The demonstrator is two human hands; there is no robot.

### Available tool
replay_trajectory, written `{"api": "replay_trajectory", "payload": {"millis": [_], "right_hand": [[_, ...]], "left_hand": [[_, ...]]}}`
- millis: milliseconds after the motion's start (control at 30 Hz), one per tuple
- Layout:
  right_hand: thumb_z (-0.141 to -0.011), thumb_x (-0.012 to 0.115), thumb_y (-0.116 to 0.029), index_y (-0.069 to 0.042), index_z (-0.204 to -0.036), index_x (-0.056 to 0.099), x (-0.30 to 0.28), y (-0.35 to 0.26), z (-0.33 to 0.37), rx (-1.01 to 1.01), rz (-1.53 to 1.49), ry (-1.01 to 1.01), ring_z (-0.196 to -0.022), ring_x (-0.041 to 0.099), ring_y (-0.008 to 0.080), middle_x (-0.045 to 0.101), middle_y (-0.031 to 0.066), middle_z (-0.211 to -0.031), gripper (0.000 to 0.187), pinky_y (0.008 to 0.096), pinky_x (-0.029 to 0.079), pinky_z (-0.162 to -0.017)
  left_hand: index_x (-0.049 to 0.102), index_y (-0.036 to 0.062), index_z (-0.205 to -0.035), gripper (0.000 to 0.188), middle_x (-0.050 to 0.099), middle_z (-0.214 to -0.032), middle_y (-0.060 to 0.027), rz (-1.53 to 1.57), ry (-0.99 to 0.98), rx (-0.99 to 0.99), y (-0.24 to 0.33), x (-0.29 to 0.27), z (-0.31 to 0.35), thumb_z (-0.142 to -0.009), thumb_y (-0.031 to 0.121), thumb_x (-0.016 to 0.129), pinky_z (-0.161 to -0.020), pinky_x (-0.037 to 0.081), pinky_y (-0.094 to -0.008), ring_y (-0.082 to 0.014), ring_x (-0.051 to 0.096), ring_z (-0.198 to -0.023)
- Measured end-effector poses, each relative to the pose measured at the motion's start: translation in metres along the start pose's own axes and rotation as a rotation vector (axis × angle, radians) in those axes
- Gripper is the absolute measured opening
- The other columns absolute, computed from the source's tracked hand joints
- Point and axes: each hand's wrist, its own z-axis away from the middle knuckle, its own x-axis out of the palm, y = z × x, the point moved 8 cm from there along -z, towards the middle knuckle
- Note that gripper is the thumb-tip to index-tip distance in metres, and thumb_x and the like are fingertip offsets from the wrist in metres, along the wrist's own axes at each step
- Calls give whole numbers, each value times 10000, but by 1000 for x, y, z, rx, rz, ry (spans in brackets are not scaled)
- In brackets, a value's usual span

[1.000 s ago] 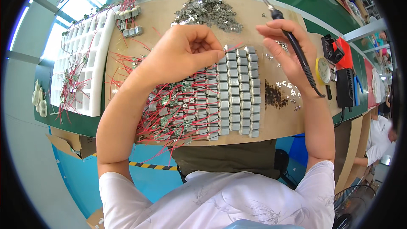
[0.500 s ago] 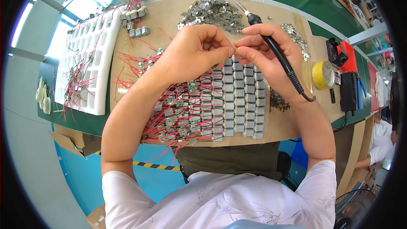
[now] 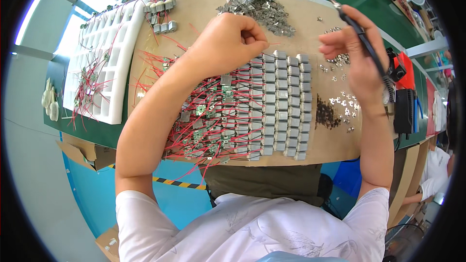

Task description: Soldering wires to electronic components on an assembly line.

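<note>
soldering iron (image 3: 357, 26) in right hand (image 3: 357, 51)

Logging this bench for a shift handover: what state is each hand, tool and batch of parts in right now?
Left hand: closed, pinching a thin red wire above the rows.
Right hand: raised, gripping the tool.
Black pen-shaped soldering iron: held, tip up, touching nothing.
Small grey metal motors: lined up in rows, red leads attached.
White foam tray: partly filled.
Pile of silver metal clips: loose heap.
</note>
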Motion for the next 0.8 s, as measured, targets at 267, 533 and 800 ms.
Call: {"api": "replay_trajectory", "payload": {"millis": [267, 533, 800], "right_hand": [[-1039, 602, -248, 31, -1249, 647, -18, 38, 7, 41, -223, 30, -525, 588, 112, 657, 81, -762, 352, 282, 578, -522], [-1011, 598, -95, 50, -1124, 667, -4, 51, 22, 97, -234, 25, -564, 636, 124, 691, 96, -758, 197, 325, 622, -614], [-975, 626, -50, 38, -1125, 679, 4, 55, 26, 153, -103, -50, -714, 738, 150, 725, 98, -856, 182, 218, 565, -599]], "left_hand": [[721, -10, -870, 137, 654, -736, -52, -206, -38, 52, -3, 12, -2, -848, 120, 757, -654, 491, -293, -127, 581, -680], [711, -9, -861, 164, 611, -729, -54, -247, -40, 21, -6, 11, -2, -851, 145, 766, -629, 462, -305, -140, 550, -668], [698, -6, -878, 148, 592, -731, -44, -260, -50, 66, -3, 12, 0, -874, 135, 743, -606, 448, -291, -122, 536, -657]]}}
